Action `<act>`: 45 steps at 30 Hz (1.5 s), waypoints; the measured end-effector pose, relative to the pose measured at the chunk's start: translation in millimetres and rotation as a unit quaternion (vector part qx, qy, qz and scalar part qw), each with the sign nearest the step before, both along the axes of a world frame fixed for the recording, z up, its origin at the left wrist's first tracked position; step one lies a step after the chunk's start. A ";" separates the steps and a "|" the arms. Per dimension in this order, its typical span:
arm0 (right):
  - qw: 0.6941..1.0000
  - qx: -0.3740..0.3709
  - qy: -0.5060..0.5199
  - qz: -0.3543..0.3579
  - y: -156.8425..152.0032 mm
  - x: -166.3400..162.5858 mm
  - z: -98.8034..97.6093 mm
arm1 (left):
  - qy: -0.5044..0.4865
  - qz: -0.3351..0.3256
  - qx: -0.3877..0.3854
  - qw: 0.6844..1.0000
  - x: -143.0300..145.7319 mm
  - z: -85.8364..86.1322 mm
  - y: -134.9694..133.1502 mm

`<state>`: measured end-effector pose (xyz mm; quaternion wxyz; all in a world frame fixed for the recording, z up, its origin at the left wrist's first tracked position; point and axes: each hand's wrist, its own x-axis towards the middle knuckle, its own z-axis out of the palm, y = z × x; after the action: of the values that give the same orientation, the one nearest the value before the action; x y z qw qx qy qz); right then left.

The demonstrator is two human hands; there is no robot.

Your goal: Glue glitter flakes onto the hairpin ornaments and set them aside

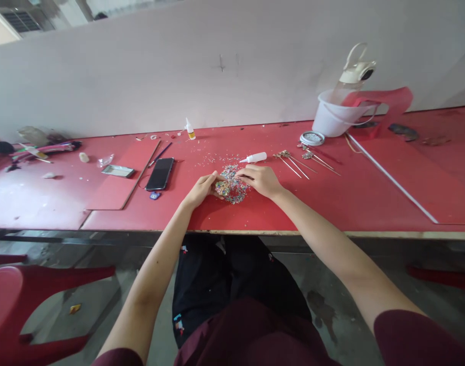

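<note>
My left hand (204, 191) is closed around a small golden ornament (222, 188) studded with colourful stones, held low over the table. Just to its right my right hand (259, 179) has its fingertips pinched together over a pile of tiny multicoloured rhinestones (238, 195). Whatever the pinch holds is too small to make out. Behind my right hand a white glue bottle (255, 157) lies on its side, its nozzle pointing left. Loose stones are scattered on the red tabletop (202, 216) around the pile.
To the left lie a phone (160, 174), a small metal tray (118, 171) and a thin stick (141, 175). A second glue bottle (190, 129) stands near the wall. On the right are ornamented hair sticks (292, 162), a round lid (312, 138) and a white bucket (329, 117) holding a drinking bottle.
</note>
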<state>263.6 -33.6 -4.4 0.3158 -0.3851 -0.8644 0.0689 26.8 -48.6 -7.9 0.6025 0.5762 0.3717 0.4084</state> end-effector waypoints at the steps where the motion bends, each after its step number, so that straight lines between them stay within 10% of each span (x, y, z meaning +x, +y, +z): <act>1: 1.000 0.007 0.000 -0.006 -0.2 -0.5 -0.3 | -0.014 -0.033 -0.023 0.999 0.3 0.0 -0.5; 45: 0.966 -0.185 -0.012 0.179 7.5 14.1 3.9 | -0.098 0.003 -0.079 0.992 -4.4 -3.0 12.5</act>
<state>277.7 -26.1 -0.5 0.2113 -0.2769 -0.8950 0.2786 22.3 -36.1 -10.9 0.6783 0.4826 0.3436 0.4346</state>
